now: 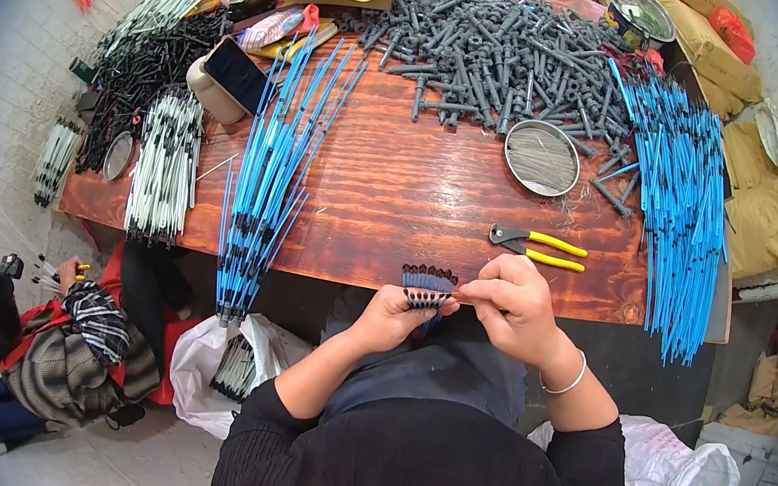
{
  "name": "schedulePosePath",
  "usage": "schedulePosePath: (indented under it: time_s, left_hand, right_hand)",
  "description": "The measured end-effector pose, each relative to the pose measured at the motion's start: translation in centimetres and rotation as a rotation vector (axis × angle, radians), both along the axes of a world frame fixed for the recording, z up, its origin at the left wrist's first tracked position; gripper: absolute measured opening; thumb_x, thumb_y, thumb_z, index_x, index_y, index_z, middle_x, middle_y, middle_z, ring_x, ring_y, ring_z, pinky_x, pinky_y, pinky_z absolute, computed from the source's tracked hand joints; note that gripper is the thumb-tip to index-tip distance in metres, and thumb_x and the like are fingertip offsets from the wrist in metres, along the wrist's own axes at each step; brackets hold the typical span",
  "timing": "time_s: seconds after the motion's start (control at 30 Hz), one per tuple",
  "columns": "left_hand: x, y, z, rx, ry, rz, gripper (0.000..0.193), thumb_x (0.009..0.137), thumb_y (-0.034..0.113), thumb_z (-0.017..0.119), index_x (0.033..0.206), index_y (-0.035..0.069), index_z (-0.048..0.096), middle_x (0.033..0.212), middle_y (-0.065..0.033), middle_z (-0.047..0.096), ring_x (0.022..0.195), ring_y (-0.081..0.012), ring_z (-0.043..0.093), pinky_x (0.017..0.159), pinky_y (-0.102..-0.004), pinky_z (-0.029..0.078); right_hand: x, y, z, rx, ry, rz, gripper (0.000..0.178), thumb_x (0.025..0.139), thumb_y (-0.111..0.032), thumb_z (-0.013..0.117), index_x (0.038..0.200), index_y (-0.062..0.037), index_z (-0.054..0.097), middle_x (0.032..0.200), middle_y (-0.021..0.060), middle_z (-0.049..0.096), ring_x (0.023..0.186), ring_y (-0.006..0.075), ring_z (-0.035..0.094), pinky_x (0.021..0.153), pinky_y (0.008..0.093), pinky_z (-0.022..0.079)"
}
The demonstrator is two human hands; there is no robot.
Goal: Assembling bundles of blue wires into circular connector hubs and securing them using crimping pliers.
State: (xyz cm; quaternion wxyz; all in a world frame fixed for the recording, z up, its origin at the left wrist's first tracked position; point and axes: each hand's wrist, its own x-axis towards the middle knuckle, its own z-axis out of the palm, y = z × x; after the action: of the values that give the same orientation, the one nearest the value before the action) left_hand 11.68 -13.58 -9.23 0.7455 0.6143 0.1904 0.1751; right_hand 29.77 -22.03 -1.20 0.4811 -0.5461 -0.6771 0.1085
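My left hand (pixel 390 319) is wrapped round a bundle of blue rods with black tips (pixel 429 281), held at the table's front edge, ends up. To its right, my right hand (pixel 511 305) is closed in a pinch, fingertips right beside the bundle. Whatever thin piece lies between those fingers is too small to make out. Just beyond the right hand, a pair of pincers with yellow handles (pixel 540 246) rests on the table. A round metal dish of thin wire pieces (pixel 542 159) stands farther back.
Grey plastic parts (pixel 505 51) are heaped at the back of the wooden table (pixel 397 185). Blue rods lie in piles at left (pixel 266 196) and right (pixel 686 215). White rods (pixel 166 167) and a phone (pixel 234 74) are at left. Another person (pixel 79 329) works at lower left.
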Motion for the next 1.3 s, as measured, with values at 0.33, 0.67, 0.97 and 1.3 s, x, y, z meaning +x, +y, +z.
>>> schedulePosePath:
  time_s: [0.33, 0.67, 0.97, 1.3]
  left_hand:
    - [0.1, 0.3, 0.3, 0.026, -0.056, -0.020, 0.021, 0.086, -0.003, 0.055, 0.104, 0.001, 0.065, 0.100, -0.0061, 0.067, 0.096, -0.0143, 0.061, 0.087, -0.0288, 0.046]
    - [0.4, 0.1, 0.6, 0.044, -0.012, -0.028, 0.024, 0.085, -0.003, 0.055, 0.106, 0.003, 0.065, 0.099, -0.0045, 0.067, 0.095, -0.0124, 0.061, 0.086, -0.0274, 0.046]
    - [0.7, -0.1, 0.9, 0.112, -0.030, -0.042, 0.021, 0.088, 0.000, 0.054, 0.105, 0.002, 0.064, 0.098, -0.0027, 0.067, 0.095, -0.0111, 0.061, 0.086, -0.0263, 0.046]
    - [0.6, -0.2, 1.3, 0.217, 0.033, -0.037, 0.019, 0.087, 0.001, 0.055, 0.103, 0.004, 0.064, 0.095, -0.0043, 0.067, 0.091, -0.0126, 0.062, 0.082, -0.0275, 0.048]
  right_hand:
    - [0.2, 0.4, 1.0, 0.032, -0.122, 0.042, 0.018, 0.062, 0.002, 0.065, 0.078, -0.0078, 0.064, 0.071, 0.0045, 0.054, 0.065, 0.0221, 0.053, 0.063, 0.0336, 0.039]
    - [-0.1, 0.5, 0.6, -0.004, -0.085, 0.022, 0.019, 0.063, 0.000, 0.065, 0.080, -0.0074, 0.064, 0.072, 0.0049, 0.054, 0.066, 0.0229, 0.053, 0.063, 0.0341, 0.039]
    - [-0.5, 0.3, 1.1, 0.058, -0.192, 0.017, 0.026, 0.058, -0.001, 0.064, 0.083, -0.0080, 0.064, 0.072, 0.0047, 0.053, 0.066, 0.0225, 0.052, 0.063, 0.0348, 0.038]
    - [-0.9, 0.4, 1.1, 0.090, -0.263, -0.030, 0.029, 0.056, -0.001, 0.064, 0.084, -0.0070, 0.063, 0.073, 0.0051, 0.053, 0.067, 0.0227, 0.052, 0.062, 0.0354, 0.038]
